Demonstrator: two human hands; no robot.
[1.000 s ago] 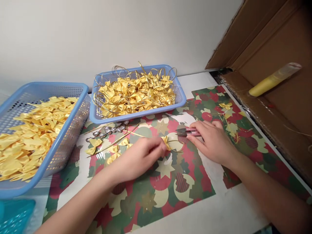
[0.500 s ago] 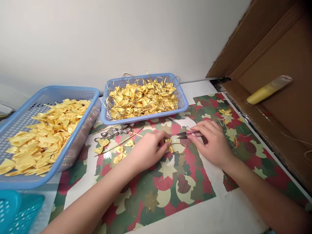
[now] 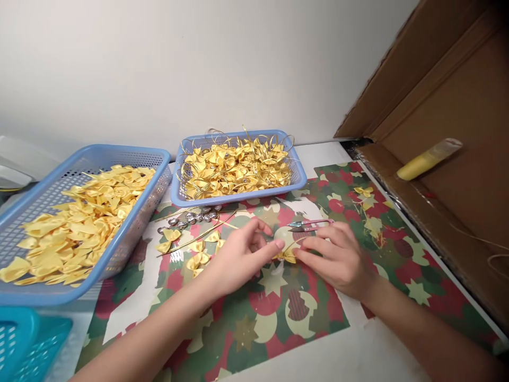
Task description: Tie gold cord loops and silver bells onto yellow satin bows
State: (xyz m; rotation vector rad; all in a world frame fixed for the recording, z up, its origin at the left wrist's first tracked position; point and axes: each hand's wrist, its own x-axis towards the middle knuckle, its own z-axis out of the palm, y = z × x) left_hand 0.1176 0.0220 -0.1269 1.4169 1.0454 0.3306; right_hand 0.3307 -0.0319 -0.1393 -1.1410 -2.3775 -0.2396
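Note:
A small yellow satin bow [image 3: 287, 256] with a gold cord loop lies low over the patterned sheet, between my hands. My right hand [image 3: 338, 257] pinches the bow's right side at the cord with its fingertips. My left hand [image 3: 250, 252] is at the bow's left, its thumb stretched toward it and its fingers apart, holding nothing I can see. Thread snips [image 3: 310, 225] with pink handles lie just beyond my right fingers, out of the grip. Left of my left hand rest several loose yellow bows [image 3: 198, 260] and gold cords [image 3: 186, 241].
Behind stands a blue basket [image 3: 238, 199] heaped with bows and cords. Another blue basket [image 3: 119, 260] of yellow bows is at left, above a teal basket [image 3: 47, 339]. Silver beads [image 3: 194, 217] lie near the middle. Cardboard [image 3: 445, 95] walls the right, with a yellow-filled tube [image 3: 429, 159].
My right hand has let go of the snips, which now lie on the sheet, and has moved to the bow. My left fingers have opened away from the bow.

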